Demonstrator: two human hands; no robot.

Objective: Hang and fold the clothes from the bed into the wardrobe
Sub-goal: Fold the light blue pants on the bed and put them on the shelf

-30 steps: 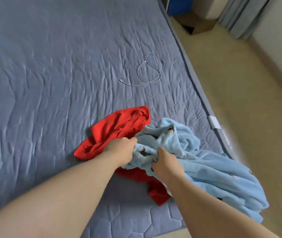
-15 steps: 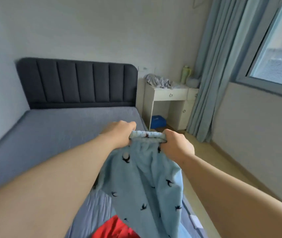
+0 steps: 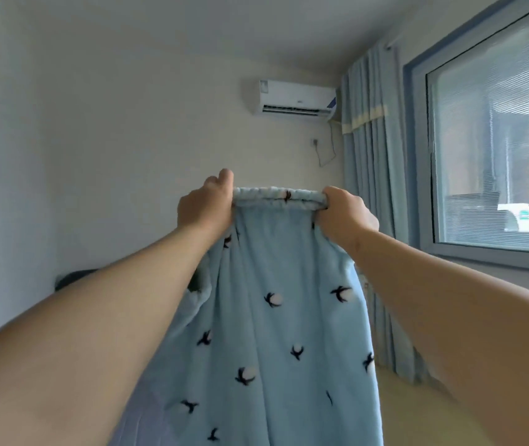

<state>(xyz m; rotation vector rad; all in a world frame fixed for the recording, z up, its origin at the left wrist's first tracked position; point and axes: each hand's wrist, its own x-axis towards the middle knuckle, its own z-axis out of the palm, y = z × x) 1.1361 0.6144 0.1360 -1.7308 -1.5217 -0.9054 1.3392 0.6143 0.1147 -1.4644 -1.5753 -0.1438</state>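
Light blue fleece trousers (image 3: pixel 276 333) with small black-and-white bird prints hang in front of me, held up high by the elastic waistband. My left hand (image 3: pixel 203 206) grips the waistband's left end and my right hand (image 3: pixel 346 210) grips its right end, the band stretched flat between them. The fabric drops straight down past the bottom of the frame. The red garment and most of the bed are hidden behind the trousers and my arms.
A white air conditioner (image 3: pixel 297 98) is mounted high on the far wall. Blue curtains (image 3: pixel 369 175) hang at the right beside a window (image 3: pixel 485 149). A dark headboard corner (image 3: pixel 73 278) shows low at the left. Pale floor (image 3: pixel 417 410) lies at the lower right.
Both hands rose from the bed with the blue trousers, lifting them to head height. The hands moved apart, stretching the waistband. My view tilted up from the bed to the wall.
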